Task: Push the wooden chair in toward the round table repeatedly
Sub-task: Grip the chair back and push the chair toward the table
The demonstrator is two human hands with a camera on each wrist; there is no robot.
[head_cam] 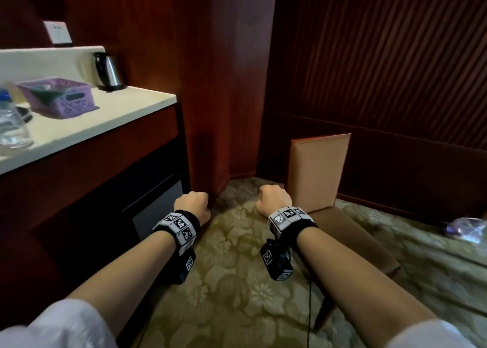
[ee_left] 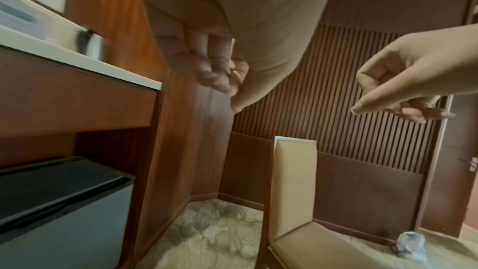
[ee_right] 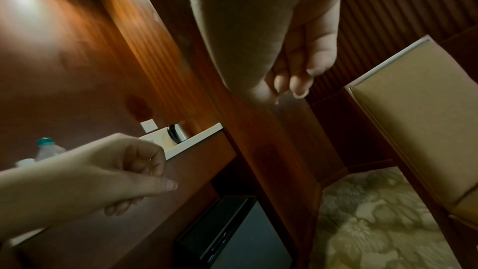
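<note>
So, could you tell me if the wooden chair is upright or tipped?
Upright: the wooden chair stands on the carpet, backrest vertical, seat level.

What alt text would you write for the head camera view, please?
The left hand and right hand reach forward, curled and holding nothing, over a floral carpet. A wooden chair stands at right, a counter with kettle at left.

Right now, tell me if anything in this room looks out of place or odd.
What looks like a crumpled clear plastic bottle lies on the floral carpet beside the wooden chair, like dropped litter. Nothing else stands out; the left hand and right hand are curled, holding nothing.
</note>
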